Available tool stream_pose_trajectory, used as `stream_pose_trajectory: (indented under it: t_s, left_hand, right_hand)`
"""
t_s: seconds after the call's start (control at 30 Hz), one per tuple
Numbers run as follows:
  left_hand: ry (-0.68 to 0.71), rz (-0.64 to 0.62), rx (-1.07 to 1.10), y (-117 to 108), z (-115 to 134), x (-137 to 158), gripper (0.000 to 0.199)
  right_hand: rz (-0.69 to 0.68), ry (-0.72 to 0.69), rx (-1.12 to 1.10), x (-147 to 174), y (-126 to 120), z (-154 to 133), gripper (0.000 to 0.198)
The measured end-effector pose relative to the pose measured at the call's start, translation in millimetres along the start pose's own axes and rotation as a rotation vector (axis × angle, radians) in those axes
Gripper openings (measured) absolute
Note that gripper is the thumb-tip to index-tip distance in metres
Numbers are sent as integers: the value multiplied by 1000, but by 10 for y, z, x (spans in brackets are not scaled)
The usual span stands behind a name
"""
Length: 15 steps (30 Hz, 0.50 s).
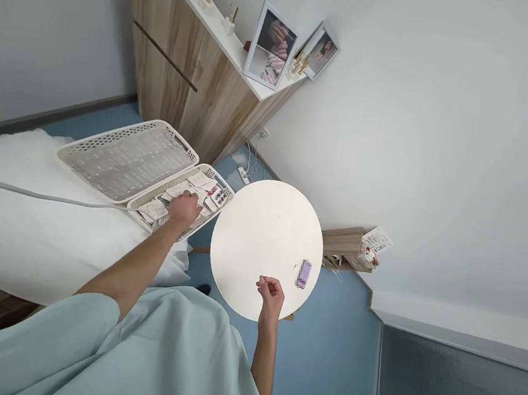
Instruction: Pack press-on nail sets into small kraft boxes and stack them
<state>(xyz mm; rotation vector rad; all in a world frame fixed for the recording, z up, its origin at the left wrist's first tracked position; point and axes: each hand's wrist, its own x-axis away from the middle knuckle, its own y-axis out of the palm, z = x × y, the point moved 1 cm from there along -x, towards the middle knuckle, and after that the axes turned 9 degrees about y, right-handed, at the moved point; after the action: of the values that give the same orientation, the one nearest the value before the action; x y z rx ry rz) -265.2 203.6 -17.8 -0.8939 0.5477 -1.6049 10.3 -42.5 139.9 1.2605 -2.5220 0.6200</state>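
Observation:
My left hand (pixel 185 208) is down in a white perforated basket (pixel 227 187), its fingers curled over the packets (pixel 182 189) inside; their tips are hidden, so what they hold does not show. White cards or packets fill this basket, with a small red piece and a piece bearing dark dots near its far end. Above the round white table (pixel 260 235), my right hand (pixel 271 292) has thumb and fingertips pinched together. Anything between them is too small to make out. To its right lies a small purple object (pixel 304 274), blurred by pixelation.
A second white basket (pixel 131 152) with clear plastic pieces sits beside the first, on a white-covered bed (pixel 30 223). A grey cable (pixel 57 194) crosses it. Behind stands a wooden cabinet (pixel 181 44) with picture frames (pixel 271 44) and small bottles. A low wooden shelf (pixel 344 240) is by the wall.

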Motion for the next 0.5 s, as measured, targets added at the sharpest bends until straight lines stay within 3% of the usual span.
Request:
stream_pose_trajectory:
  t_s: [0.1, 0.33, 0.5]
  left_hand:
    - [42, -9, -65, 7, -14, -25, 43]
    - [94, 12, -95, -40, 80, -31, 33]
    - [36, 33, -167, -148, 139, 63, 38]
  right_hand:
    - [31, 1, 0, 53, 8, 16, 39]
    - [-34, -3, -1, -66, -43, -6, 36]
    - [-108, 4, -4, -285, -184, -62, 34]
